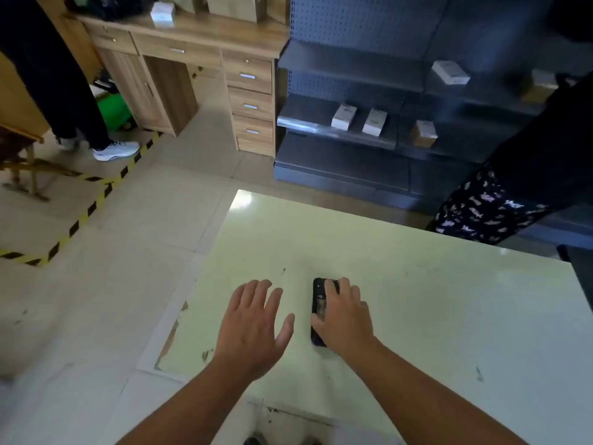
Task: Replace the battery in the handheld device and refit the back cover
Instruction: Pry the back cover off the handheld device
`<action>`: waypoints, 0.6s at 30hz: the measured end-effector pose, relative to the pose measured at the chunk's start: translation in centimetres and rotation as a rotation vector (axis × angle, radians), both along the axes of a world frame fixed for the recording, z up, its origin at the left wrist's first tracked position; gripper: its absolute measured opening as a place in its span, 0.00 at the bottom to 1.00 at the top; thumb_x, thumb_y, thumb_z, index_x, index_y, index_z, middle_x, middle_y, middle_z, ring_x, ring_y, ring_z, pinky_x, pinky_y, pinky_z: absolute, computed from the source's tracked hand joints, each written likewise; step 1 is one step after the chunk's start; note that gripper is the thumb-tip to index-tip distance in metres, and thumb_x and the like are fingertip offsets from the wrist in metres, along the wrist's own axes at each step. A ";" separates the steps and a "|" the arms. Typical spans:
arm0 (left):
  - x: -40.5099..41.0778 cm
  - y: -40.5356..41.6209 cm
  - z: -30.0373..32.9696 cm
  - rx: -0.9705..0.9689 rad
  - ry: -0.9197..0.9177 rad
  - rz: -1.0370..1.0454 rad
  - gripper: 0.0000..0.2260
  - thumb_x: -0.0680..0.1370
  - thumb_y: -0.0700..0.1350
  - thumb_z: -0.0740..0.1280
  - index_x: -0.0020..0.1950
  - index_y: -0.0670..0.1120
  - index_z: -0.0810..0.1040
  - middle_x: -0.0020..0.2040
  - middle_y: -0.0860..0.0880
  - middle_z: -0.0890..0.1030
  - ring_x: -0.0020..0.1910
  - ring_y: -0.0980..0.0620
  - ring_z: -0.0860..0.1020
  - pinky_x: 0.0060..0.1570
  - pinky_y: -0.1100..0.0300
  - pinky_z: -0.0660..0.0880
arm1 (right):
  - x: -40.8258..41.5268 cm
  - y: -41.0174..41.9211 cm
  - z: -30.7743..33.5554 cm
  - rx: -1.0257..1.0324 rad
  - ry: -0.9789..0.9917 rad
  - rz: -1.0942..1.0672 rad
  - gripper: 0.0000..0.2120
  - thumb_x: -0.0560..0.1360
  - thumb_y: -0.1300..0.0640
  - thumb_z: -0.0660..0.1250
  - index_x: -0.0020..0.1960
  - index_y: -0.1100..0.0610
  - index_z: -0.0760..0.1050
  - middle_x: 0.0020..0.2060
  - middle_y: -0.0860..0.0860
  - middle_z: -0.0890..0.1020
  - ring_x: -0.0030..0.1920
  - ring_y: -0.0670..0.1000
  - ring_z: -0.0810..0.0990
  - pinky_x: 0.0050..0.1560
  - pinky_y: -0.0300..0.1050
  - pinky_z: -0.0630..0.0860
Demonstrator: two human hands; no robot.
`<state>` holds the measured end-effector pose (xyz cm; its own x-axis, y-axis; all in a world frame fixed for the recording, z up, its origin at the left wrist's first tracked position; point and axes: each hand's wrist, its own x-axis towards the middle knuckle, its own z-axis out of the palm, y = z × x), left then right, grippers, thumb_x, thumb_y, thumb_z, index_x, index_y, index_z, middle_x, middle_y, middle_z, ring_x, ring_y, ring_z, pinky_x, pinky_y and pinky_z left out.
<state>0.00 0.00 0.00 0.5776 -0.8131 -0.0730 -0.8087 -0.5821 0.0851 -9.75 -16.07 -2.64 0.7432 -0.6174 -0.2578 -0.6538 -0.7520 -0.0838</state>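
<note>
Two bare forearms reach forward over the pale green surface (417, 284) in the head view, the left hand (253, 322) palm-down with fingers (256, 293) spread and loosely extended, holding nothing and just beside the device. The right hand (345, 316) lies over the black handheld device (318, 303), which lies flat on the surface, its long side running away from the person. That hand's fingers curl over the far end and its thumb lies along the near left edge, though whether it truly grips cannot be told.
</note>
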 end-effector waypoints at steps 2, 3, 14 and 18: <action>0.3 0.2 -0.9 0.046 0.024 -0.002 0.26 0.82 0.60 0.56 0.67 0.43 0.79 0.65 0.42 0.81 0.66 0.39 0.77 0.69 0.41 0.74 | 1.3 -0.3 -1.8 -0.008 0.055 0.007 0.33 0.77 0.42 0.64 0.76 0.55 0.60 0.71 0.56 0.66 0.65 0.57 0.69 0.56 0.51 0.77; 0.3 0.5 -1.6 0.055 0.009 -0.013 0.26 0.82 0.60 0.56 0.67 0.43 0.79 0.66 0.42 0.80 0.66 0.39 0.77 0.69 0.41 0.73 | 1.6 -0.4 -2.8 -0.015 0.089 0.005 0.35 0.78 0.41 0.64 0.78 0.55 0.58 0.72 0.57 0.65 0.66 0.57 0.68 0.56 0.51 0.77; 0.2 3.3 -4.3 0.051 -0.041 -0.057 0.25 0.82 0.59 0.58 0.67 0.41 0.78 0.64 0.41 0.80 0.65 0.37 0.76 0.71 0.40 0.70 | 3.0 0.0 -6.4 0.051 0.103 -0.209 0.42 0.77 0.46 0.68 0.82 0.49 0.46 0.75 0.57 0.55 0.64 0.59 0.67 0.52 0.51 0.80; 0.1 4.2 -4.2 0.074 -0.055 -0.049 0.25 0.82 0.59 0.58 0.67 0.41 0.78 0.64 0.40 0.80 0.66 0.37 0.76 0.72 0.39 0.70 | 3.6 -0.1 -6.0 0.090 0.091 -0.253 0.38 0.74 0.49 0.71 0.78 0.50 0.54 0.70 0.57 0.59 0.60 0.58 0.68 0.44 0.48 0.76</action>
<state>0.09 4.24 -4.24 0.5417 -0.8342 -0.1033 -0.8388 -0.5444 -0.0025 -6.13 -16.14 -8.60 0.5397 -0.7521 -0.3783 -0.8277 -0.5560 -0.0753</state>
